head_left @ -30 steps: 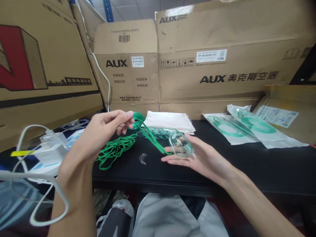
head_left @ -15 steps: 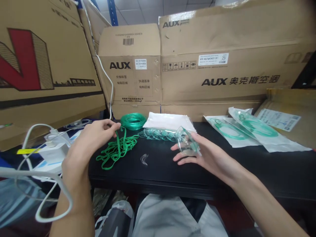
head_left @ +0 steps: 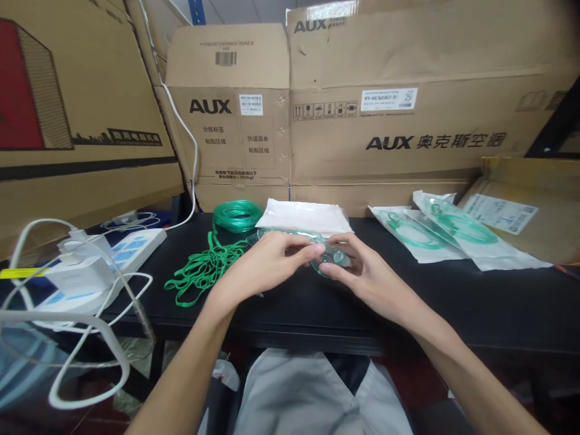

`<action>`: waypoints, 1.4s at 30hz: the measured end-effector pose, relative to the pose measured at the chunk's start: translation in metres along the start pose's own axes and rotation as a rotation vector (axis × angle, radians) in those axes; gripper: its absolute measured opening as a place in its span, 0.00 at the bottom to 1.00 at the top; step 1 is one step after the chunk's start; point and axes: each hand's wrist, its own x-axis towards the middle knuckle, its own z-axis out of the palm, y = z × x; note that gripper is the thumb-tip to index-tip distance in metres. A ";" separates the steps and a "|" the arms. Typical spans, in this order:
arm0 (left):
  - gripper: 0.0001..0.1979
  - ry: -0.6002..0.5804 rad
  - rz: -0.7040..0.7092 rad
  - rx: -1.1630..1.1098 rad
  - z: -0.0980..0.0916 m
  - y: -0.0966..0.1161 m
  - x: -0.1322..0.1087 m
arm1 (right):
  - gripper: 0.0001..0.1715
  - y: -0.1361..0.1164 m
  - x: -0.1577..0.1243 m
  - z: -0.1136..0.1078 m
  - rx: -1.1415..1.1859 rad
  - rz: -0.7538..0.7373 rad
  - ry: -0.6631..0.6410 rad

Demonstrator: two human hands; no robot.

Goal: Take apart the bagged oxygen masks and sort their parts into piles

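A clear green-tinted oxygen mask [head_left: 339, 258] is held above the black table between my two hands. My left hand [head_left: 276, 257] is closed, its thumb and fingers at the mask's left side; whether a strap is also between them is hidden. From the right, my right hand [head_left: 376, 275] grips the mask with curled fingers and thumb. Left of my left hand lies a tangle of green elastic strap [head_left: 199, 272]. Behind my hands, a row of stacked masks [head_left: 265, 232] is mostly covered. My left wrist hides most of the thin metal strips [head_left: 260, 295].
Coiled green tubing [head_left: 238, 215] and a white packet [head_left: 303, 215] lie at the back. Bagged masks with tubing [head_left: 466, 226] are at the right. A white power strip [head_left: 136, 254] with looping cables occupies the left. Cardboard boxes [head_left: 385, 163] wall off the back.
My left hand has left the green strap tangle and moved right to the mask. My right hand has turned the mask and brought it slightly left. The view has shifted a little.
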 end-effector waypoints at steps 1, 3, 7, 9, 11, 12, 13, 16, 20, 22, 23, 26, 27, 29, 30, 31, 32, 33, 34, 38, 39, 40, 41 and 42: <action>0.21 0.016 0.038 -0.034 0.006 0.000 0.003 | 0.23 -0.001 0.000 0.000 0.041 -0.003 0.005; 0.20 0.046 0.094 -0.118 0.011 -0.002 0.007 | 0.23 -0.004 0.002 -0.001 0.143 0.017 0.027; 0.19 0.043 0.089 -0.233 0.012 -0.006 0.009 | 0.22 -0.007 0.004 -0.006 0.173 0.013 0.082; 0.20 0.059 0.043 -0.262 0.012 -0.006 0.009 | 0.21 -0.008 0.004 -0.009 0.121 -0.018 0.105; 0.19 0.053 0.012 -0.305 0.013 -0.005 0.009 | 0.21 -0.010 0.003 -0.013 0.080 -0.039 0.120; 0.18 0.038 0.006 -0.335 0.013 -0.004 0.009 | 0.21 -0.012 0.002 -0.016 0.072 -0.046 0.120; 0.16 0.018 0.003 -0.369 0.014 -0.003 0.010 | 0.21 -0.014 0.002 -0.018 0.067 -0.054 0.115; 0.14 -0.022 -0.016 -0.450 0.016 0.000 0.011 | 0.21 -0.019 0.000 -0.023 0.057 -0.061 0.095; 0.15 -0.054 0.004 -0.514 0.018 0.000 0.011 | 0.22 -0.021 -0.001 -0.024 0.014 -0.017 0.103; 0.16 -0.060 0.027 -0.527 0.020 -0.001 0.011 | 0.22 -0.020 -0.001 -0.022 0.009 0.009 0.107; 0.16 -0.055 0.030 -0.517 0.022 -0.002 0.011 | 0.21 -0.019 -0.001 -0.021 0.018 0.015 0.105; 0.16 -0.033 0.008 -0.427 0.028 -0.004 0.012 | 0.16 -0.016 -0.001 -0.016 0.062 -0.009 0.087; 0.15 -0.021 0.003 -0.399 0.030 -0.004 0.013 | 0.14 -0.016 -0.001 -0.015 0.069 -0.025 0.079; 0.14 0.039 0.013 -0.395 0.033 -0.004 0.013 | 0.13 -0.015 -0.001 -0.014 0.066 -0.053 0.078; 0.14 0.088 0.026 -0.418 0.034 -0.004 0.014 | 0.13 -0.015 -0.001 -0.014 0.060 -0.060 0.089; 0.14 0.133 0.038 -0.445 0.035 -0.003 0.014 | 0.12 -0.015 0.000 -0.015 0.052 -0.066 0.109; 0.13 0.163 0.044 -0.460 0.036 -0.003 0.014 | 0.12 -0.014 0.000 -0.015 0.041 -0.072 0.136; 0.13 0.178 0.044 -0.455 0.037 -0.002 0.014 | 0.12 -0.014 0.001 -0.016 0.027 -0.080 0.165; 0.12 0.175 0.042 -0.429 0.038 -0.002 0.014 | 0.11 -0.013 0.001 -0.016 0.009 -0.093 0.193; 0.10 0.174 0.095 -0.251 0.041 -0.001 0.015 | 0.12 -0.009 0.003 -0.016 -0.046 -0.113 0.231; 0.09 0.198 0.120 -0.206 0.042 -0.002 0.015 | 0.12 -0.007 0.003 -0.016 -0.062 -0.101 0.226; 0.08 0.225 0.140 -0.162 0.043 -0.002 0.016 | 0.13 -0.006 0.003 -0.016 -0.084 -0.085 0.220; 0.07 0.251 0.152 -0.122 0.043 -0.003 0.017 | 0.14 -0.005 0.003 -0.016 -0.113 -0.073 0.212; 0.07 0.270 0.157 -0.091 0.043 -0.003 0.017 | 0.15 -0.004 0.003 -0.015 -0.150 -0.068 0.206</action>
